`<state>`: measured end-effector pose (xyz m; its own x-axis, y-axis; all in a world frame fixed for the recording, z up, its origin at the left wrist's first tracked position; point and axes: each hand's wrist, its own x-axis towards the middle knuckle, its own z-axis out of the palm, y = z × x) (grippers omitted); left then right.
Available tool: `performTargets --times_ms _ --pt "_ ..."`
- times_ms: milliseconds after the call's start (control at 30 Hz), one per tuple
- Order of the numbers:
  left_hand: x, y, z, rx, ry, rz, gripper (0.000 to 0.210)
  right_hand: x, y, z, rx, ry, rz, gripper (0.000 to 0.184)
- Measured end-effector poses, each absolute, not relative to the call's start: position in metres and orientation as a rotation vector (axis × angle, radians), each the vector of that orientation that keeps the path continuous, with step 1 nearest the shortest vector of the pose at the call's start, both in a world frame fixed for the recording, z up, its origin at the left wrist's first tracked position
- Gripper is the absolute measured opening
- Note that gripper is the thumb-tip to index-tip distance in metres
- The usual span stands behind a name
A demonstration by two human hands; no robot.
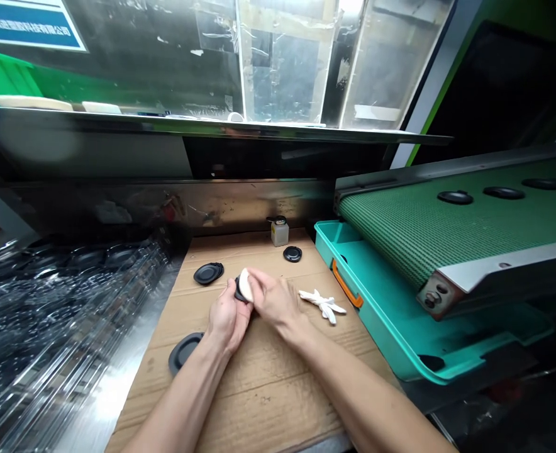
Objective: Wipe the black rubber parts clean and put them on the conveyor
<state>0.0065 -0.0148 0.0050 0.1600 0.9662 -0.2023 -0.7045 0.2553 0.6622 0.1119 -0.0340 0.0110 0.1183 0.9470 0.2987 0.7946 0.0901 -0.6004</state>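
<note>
My left hand point(227, 319) is closed round a small black round plastic part point(238, 290), mostly hidden by the fingers. My right hand point(273, 299) pinches a white round pad point(245, 285) and presses it against the face of that part. Several like black round parts lie on the cardboard sheet point(268, 396): one double-looking piece point(208, 273) beyond my left hand, a smaller disc point(292, 253) at the far right, and a larger disc point(184, 352) partly behind my left forearm. A crumpled white cloth piece point(324, 306) rests right of my right hand.
A small jar with a dark lid point(279, 231) stands at the back of the cardboard. Right of it sits a turquoise bin point(377, 314) with an orange handle, below a green conveyor belt point(410, 220) carrying black discs point(455, 197). Clear plastic trays point(46, 352) of black parts fill the left.
</note>
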Motion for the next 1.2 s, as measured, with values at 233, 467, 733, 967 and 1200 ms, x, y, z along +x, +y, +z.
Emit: performTargets --times_ms 233,467,733,967,1200 --pt "0.004 -0.014 0.004 0.434 0.683 1.244 0.036 0.111 -0.028 0.008 -1.834 -1.714 0.181 0.043" --pt "0.002 -0.01 0.003 0.465 0.709 1.236 0.034 0.116 -0.029 0.005 -1.753 -1.726 0.286 0.043" --pt "-0.018 -0.003 0.01 0.524 0.67 1.16 0.038 0.16 -0.021 0.019 -1.971 -1.554 0.283 0.049" --pt "-0.025 -0.004 0.012 0.356 0.527 1.081 0.035 0.19 -0.098 0.006 -2.246 -1.883 -0.138 0.022" --pt "-0.022 -0.002 0.004 0.377 0.551 1.129 0.029 0.148 -0.085 0.014 -1.665 -1.935 0.082 0.027"
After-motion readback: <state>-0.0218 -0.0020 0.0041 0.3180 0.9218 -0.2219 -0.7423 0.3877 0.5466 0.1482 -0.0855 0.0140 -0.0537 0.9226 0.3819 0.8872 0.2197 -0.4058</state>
